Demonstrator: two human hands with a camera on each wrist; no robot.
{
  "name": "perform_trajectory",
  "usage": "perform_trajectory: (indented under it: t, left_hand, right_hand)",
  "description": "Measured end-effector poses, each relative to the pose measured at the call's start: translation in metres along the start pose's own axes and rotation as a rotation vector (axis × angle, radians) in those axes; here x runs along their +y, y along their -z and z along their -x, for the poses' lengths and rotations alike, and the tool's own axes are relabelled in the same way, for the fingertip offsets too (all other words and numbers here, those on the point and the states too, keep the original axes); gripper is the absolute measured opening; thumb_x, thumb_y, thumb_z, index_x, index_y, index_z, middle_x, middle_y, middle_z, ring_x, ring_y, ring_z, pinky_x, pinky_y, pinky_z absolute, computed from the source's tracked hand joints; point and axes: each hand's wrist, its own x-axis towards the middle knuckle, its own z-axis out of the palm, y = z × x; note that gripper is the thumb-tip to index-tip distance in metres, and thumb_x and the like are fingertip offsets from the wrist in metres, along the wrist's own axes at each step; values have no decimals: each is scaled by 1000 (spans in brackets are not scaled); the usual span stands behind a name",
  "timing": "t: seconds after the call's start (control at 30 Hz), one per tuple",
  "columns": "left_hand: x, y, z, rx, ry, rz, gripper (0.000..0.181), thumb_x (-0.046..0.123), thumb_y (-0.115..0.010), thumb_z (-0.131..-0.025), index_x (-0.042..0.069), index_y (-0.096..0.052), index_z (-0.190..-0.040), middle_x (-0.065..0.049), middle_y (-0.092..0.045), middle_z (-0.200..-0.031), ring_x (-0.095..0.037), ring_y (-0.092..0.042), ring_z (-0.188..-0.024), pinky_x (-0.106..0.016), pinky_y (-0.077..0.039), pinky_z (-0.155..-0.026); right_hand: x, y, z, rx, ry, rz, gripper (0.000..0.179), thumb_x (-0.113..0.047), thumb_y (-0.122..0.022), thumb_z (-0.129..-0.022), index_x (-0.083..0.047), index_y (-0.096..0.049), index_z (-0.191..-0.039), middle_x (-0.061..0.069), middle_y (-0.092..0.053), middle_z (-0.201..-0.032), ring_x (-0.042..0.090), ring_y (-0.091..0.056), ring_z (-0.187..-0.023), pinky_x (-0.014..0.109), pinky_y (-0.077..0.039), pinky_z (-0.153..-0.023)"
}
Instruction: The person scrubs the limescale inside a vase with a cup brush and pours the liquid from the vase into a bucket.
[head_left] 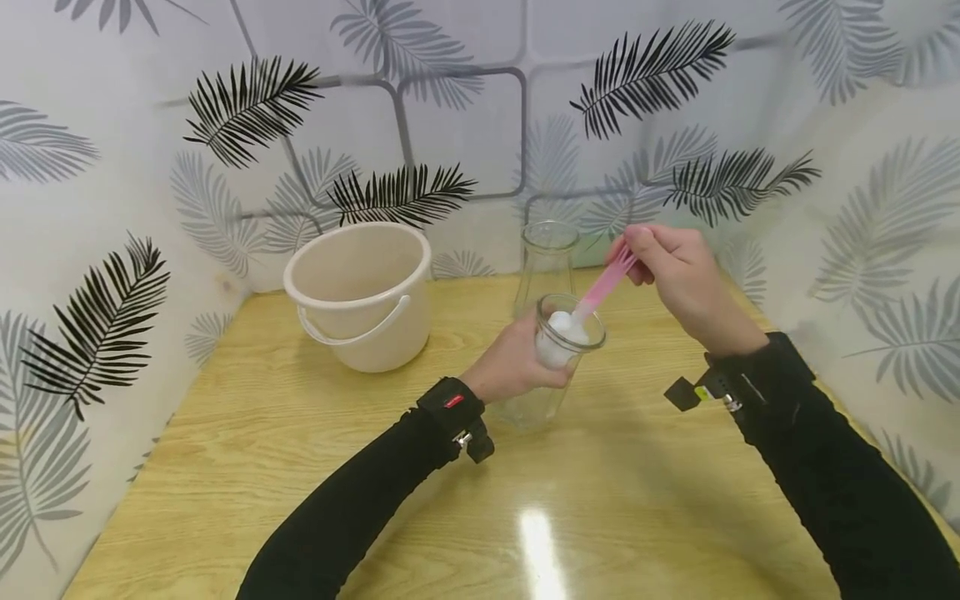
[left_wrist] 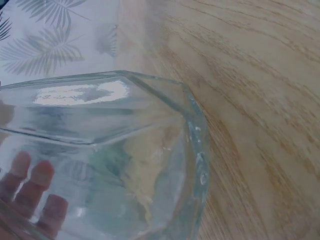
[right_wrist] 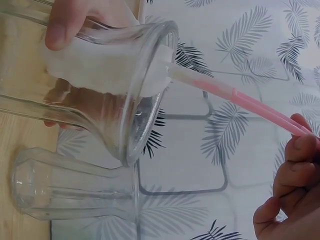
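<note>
In the head view my left hand (head_left: pixel 513 358) grips a clear glass vase (head_left: pixel 536 407) around its neck, the flared mouth tilted toward my right. The left wrist view shows the vase's thick faceted base (left_wrist: pixel 197 145), with fingertips (left_wrist: pixel 42 172) seen through the glass. My right hand (head_left: pixel 678 279) pinches the pink handle of a sponge brush (head_left: pixel 609 282). Its white sponge head (right_wrist: pixel 159 70) sits inside the vase's mouth and neck, bulging at the rim in the right wrist view.
A second clear glass vase (head_left: pixel 550 242) stands upright behind the held one, near the wall. To its left on the wooden table (head_left: pixel 300 500) stands a cream bucket (head_left: pixel 382 337) with its handle down. Leaf-patterned covering (head_left: pixel 480 158) lines the walls.
</note>
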Motion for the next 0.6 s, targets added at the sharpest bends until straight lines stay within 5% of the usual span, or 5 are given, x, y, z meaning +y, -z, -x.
perform_trajectory:
  t: [0.1, 0.27, 0.43, 0.6]
  left_hand:
    - [2, -1, 0, -2, 8, -7, 72, 13, -84, -75, 26, -42, -133, 1, -60, -118, -15, -63, -93, -30, -56, -77]
    - [0, 1, 2, 3, 42, 10, 67, 13, -84, -75, 23, -43, -126, 0, -57, -122, -16, -62, -100, -31, -56, -81]
    - [1, 2, 4, -13, 31, -56, 73, 19, -84, -76, 28, -42, -135, 7, -57, -125, -14, -57, -110, -36, -51, -92]
    - [2, 3, 3, -34, 15, -53, 74, 18, -84, -76, 28, -42, -137, 7, -59, -126, -13, -56, -113, -37, -48, -98]
  right_hand:
    - [3, -1, 2, -19, -27, -23, 38, -25, -50, -107, 3, -70, -93, -1, -54, -70, 14, -44, -66, 24, -36, -62]
    - [14, -16, 5, -178, -52, 38, 38, -23, -46, -109, 5, -68, -94, 2, -49, -70, 14, -43, -66, 25, -36, -62]
    - [35, -36, 14, -341, -6, 200, 33, -19, -44, -109, -6, -67, -88, 3, -51, -72, 13, -46, -66, 26, -39, -61]
    - [43, -42, 18, -363, 101, 245, 30, -13, -47, -107, -10, -65, -84, 1, -53, -70, 12, -48, -65, 26, -43, -61]
